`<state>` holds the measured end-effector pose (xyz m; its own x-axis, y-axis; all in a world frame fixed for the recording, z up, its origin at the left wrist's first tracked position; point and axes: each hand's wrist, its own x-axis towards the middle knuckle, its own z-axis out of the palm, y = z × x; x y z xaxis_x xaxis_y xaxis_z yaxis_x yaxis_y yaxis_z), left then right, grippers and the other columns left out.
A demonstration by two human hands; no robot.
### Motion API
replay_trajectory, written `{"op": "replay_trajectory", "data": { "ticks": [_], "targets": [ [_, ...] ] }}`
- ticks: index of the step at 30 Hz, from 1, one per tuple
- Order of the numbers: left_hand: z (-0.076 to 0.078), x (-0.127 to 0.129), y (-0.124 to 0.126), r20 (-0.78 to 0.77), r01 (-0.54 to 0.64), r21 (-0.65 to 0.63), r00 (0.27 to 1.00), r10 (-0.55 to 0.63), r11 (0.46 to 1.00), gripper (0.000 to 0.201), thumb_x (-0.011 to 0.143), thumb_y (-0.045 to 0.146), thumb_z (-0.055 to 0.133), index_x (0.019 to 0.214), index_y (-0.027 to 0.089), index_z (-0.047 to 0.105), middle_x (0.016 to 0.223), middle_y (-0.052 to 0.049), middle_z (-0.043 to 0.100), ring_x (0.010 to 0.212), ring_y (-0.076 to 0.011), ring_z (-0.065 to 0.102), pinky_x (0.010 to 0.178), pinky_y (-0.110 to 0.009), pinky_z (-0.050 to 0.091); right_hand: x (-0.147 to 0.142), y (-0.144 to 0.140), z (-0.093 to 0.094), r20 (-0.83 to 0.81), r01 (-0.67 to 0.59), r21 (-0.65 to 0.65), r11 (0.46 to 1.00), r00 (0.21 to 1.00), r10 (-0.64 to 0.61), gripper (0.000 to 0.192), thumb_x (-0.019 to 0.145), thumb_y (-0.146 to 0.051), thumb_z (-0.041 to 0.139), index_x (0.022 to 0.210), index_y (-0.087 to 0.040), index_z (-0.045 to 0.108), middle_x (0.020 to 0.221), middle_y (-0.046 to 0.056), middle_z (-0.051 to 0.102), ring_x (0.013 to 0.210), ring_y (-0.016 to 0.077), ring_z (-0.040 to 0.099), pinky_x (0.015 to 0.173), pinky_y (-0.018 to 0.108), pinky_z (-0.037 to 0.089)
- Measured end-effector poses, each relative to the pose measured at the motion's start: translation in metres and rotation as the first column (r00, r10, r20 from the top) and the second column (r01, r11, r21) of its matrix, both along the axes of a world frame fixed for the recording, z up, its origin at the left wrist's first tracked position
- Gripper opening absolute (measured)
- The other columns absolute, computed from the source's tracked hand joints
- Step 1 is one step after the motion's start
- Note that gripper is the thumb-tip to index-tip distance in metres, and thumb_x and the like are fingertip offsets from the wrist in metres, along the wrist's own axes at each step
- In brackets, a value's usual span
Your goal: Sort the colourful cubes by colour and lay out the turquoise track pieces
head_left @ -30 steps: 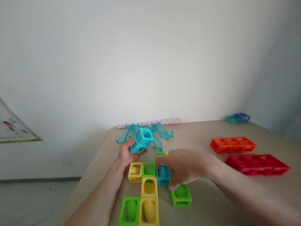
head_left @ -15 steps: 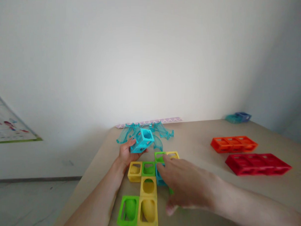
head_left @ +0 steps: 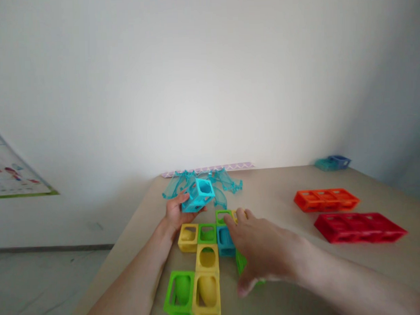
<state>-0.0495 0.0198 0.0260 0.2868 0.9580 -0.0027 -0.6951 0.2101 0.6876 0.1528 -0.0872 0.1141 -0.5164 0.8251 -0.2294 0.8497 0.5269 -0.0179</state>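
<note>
In left hand [head_left: 175, 214], 1 hollow cyan cube [head_left: 199, 200].

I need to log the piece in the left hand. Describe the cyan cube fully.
The cyan cube is an open-framed block of opaque, glossy plastic, with a square window in each visible face and a hollow inside. It is tilted, one corner up, lifted off the table. The left hand grips it from below and the left, thumb on its near side. Behind it lie clear teal pieces.
</note>
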Motion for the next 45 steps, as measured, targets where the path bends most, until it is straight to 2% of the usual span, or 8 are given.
{"op": "replay_trajectory", "data": {
  "ticks": [4,9,12,16,19,23,34,45],
  "targets": [
    [0.001,0.0,-0.001,-0.004,0.012,-0.003,1.0,-0.012,1.0,0.045,0.064,0.017,0.059,0.109,0.017,0.064,0.079,-0.01,0.073,0.069,-0.0263,0.068,0.058,-0.041,0.056,0.007,0.007,0.0,0.034,-0.102,0.038,0.994,0.994,0.101,0.101,0.044,-0.041,0.09,0.129,-0.003,0.049,0.114,0.025,0.059,0.108,0.042,0.056,0.089,0.047,0.049],
    [-0.001,-0.001,0.001,-0.013,0.003,0.011,1.0,-0.003,1.0,0.05,0.062,0.018,0.06,0.112,0.018,0.063,0.077,-0.008,0.073,0.068,-0.0256,0.067,0.063,-0.044,0.056,0.015,0.018,0.002,0.079,-0.081,-0.013,0.997,0.994,0.081,0.093,0.058,-0.011,0.08,0.14,-0.007,0.037,0.124,0.026,0.055,0.097,0.0356,0.066,0.073,0.037,0.055],
    [-0.001,0.0,0.001,-0.022,0.003,0.016,1.0,-0.003,1.0,0.053,0.061,0.018,0.06,0.114,0.018,0.062,0.076,-0.008,0.072,0.067,-0.0255,0.067,0.065,-0.044,0.056,0.015,0.018,0.002,0.062,-0.058,0.023,0.998,0.996,0.057,0.091,0.054,-0.02,0.087,0.134,-0.009,0.044,0.12,0.024,0.058,0.102,0.0365,0.064,0.079,0.039,0.054],
    [0.002,0.0,-0.001,-0.031,0.001,0.015,1.0,-0.001,1.0,0.054,0.062,0.018,0.06,0.116,0.017,0.061,0.077,-0.009,0.073,0.067,-0.0263,0.067,0.059,-0.041,0.055,0.005,0.014,-0.004,-0.029,-0.14,0.137,0.981,0.989,0.146,0.071,0.06,-0.041,0.084,0.117,-0.008,0.058,0.11,0.021,0.064,0.103,0.037,0.062,0.082,0.042,0.053],
    [0.003,0.0,-0.002,-0.039,-0.029,-0.012,0.999,0.028,1.0,0.053,0.063,0.017,0.059,0.116,0.016,0.061,0.078,-0.01,0.073,0.069,-0.0273,0.068,0.059,-0.041,0.055,-0.005,0.018,-0.012,-0.066,-0.2,0.152,0.968,0.975,0.211,0.041,0.072,-0.026,0.07,0.109,-0.01,0.062,0.094,0.016,0.07,0.082,0.0293,0.069,0.069,0.034,0.054],
    [0.002,0.0,-0.002,-0.047,-0.042,-0.044,0.998,0.039,0.998,0.051,0.065,0.017,0.057,0.116,0.017,0.061,0.079,-0.01,0.073,0.07,-0.0273,0.068,0.06,-0.042,0.055,-0.007,0.033,-0.017,-0.011,-0.298,0.042,0.954,0.954,0.299,0.02,0.07,-0.024,0.062,0.083,-0.012,0.071,0.077,0.014,0.072,0.067,0.0256,0.068,0.054,0.028,0.048],
    [0.005,0.001,-0.002,-0.034,-0.015,-0.023,0.999,0.014,1.0,0.053,0.063,0.017,0.059,0.116,0.017,0.061,0.078,-0.01,0.073,0.07,-0.0269,0.068,0.059,-0.042,0.056,-0.007,0.03,-0.012,-0.024,-0.374,0.039,0.927,0.927,0.375,0.02,0.069,-0.011,0.055,0.079,-0.01,0.073,0.078,0.015,0.073,0.064,0.0218,0.066,0.051,0.025,0.042],
    [-0.002,-0.001,0.001,-0.007,-0.003,0.016,1.0,0.003,1.0,0.054,0.064,0.017,0.061,0.118,0.019,0.061,0.08,-0.009,0.073,0.07,-0.027,0.068,0.06,-0.041,0.055,-0.001,0.047,-0.002,-0.043,-0.368,-0.094,0.925,0.93,0.366,0.022,0.07,-0.023,0.053,0.077,-0.014,0.072,0.067,0.007,0.069,0.049,0.0158,0.052,0.042,0.024,0.027]
  ]
}}
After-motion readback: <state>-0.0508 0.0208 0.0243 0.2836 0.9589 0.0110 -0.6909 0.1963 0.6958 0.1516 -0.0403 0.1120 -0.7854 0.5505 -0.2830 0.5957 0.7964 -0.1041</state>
